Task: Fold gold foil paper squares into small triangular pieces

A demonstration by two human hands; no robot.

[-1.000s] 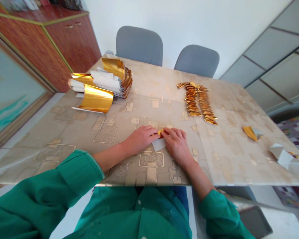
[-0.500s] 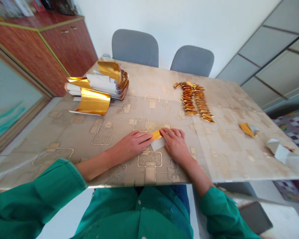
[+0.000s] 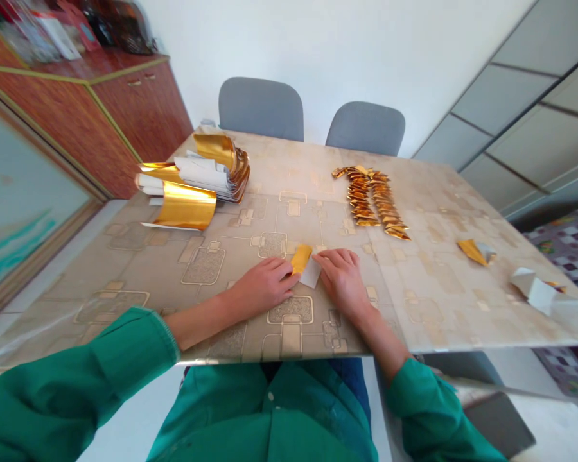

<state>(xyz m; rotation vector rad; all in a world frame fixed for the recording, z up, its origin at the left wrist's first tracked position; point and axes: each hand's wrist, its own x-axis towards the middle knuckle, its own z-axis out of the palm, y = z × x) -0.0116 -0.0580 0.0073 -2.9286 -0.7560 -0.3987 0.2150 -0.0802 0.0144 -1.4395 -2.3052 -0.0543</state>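
Observation:
Between my hands on the table lies a sheet of gold foil paper (image 3: 300, 258), partly folded, its white back showing at the lower right. My left hand (image 3: 266, 282) has its fingers closed on the left edge of the sheet, close to the gold part. On the other side, my right hand (image 3: 340, 273) pinches the white right edge between thumb and fingers. The fingertips of both hands partly cover the paper's edges.
A pile of curled gold-and-white sheets (image 3: 212, 173) stands at the back left. Two rows of folded gold pieces (image 3: 366, 196) lie at the back right. Crumpled papers (image 3: 534, 289) rest near the right edge. Grey chairs (image 3: 261, 106) stand behind the patterned table (image 3: 443, 289).
The gold part of the paper has turned from lying nearly crosswise to pointing more away from me. The view has tilted up slightly.

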